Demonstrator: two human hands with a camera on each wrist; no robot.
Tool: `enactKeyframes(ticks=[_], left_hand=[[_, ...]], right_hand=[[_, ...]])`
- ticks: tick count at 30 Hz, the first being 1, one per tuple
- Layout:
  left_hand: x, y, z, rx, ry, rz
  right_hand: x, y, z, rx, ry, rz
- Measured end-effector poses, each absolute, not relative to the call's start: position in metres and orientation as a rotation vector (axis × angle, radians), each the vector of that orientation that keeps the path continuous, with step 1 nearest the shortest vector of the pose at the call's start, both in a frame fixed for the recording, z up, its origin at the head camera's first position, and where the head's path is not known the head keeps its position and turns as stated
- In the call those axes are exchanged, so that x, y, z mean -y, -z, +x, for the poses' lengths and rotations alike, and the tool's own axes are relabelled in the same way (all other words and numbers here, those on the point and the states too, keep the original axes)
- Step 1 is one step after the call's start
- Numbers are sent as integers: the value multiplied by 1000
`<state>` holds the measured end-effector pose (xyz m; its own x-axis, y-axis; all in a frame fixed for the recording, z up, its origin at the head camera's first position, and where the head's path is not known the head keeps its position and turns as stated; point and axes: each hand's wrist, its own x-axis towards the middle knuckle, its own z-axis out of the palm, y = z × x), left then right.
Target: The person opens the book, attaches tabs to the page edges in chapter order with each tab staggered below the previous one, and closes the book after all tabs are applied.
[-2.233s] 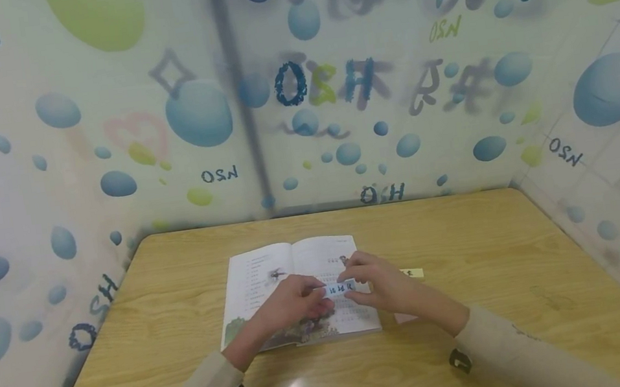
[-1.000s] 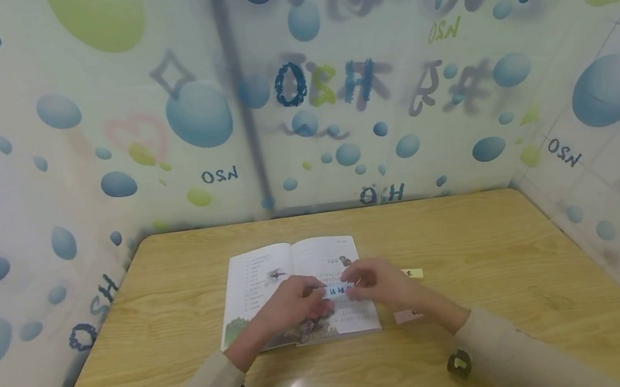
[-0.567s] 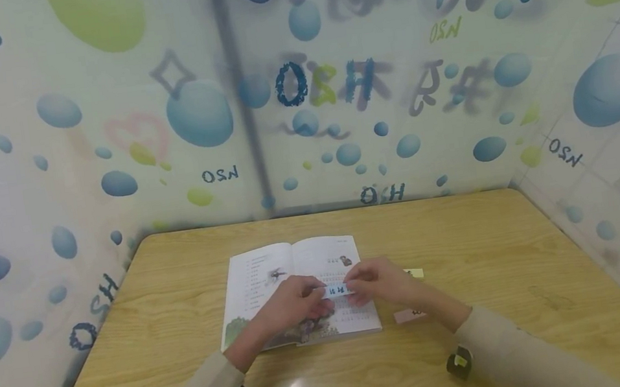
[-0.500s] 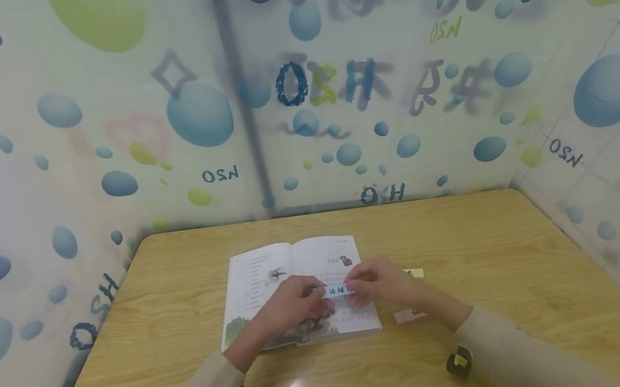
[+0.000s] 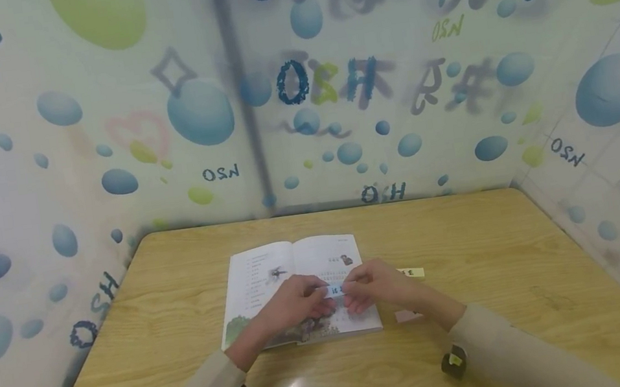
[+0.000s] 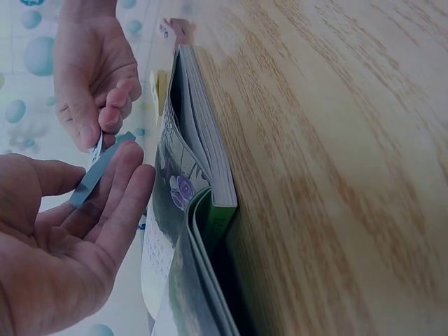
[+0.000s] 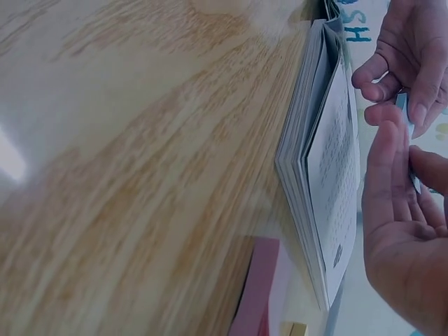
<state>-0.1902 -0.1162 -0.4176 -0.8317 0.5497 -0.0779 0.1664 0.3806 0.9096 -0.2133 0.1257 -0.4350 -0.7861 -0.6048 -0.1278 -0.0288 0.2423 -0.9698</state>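
A light blue paper strip [image 5: 335,289] with dark handwriting is held above the open book [image 5: 324,247]. My left hand [image 5: 296,300] pinches its left end between thumb and fingers. At the other end, the thumb and fingertips of my right hand [image 5: 377,284] pinch the strip and cover part of the writing. In the left wrist view the paper strip [image 6: 98,173] bends between the two hands. Only a sliver of the strip [image 7: 402,105] shows between the fingers in the right wrist view. Both hands overlap the book's right page from the head camera.
A yellow paper slip [image 5: 412,273] with writing lies right of the book, partly behind the right hand. Nearer to me is a pink slip [image 5: 406,316], partly hidden by the right wrist. Everything rests on a wooden table [image 5: 468,231] against a wall [image 5: 426,139] printed with bubbles.
My right hand has moved left along the blue strip, from spread fingers to a pinch, hiding more of its writing. The left hand keeps its hold almost in place.
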Motion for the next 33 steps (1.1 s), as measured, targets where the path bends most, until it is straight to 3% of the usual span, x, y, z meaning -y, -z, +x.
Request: enactKeyframes(ticks=[33], left_hand=[[122,420,-191,-2405,-1239,848]], right_hand=[[-122,424,-206,-2040,1587,-535]])
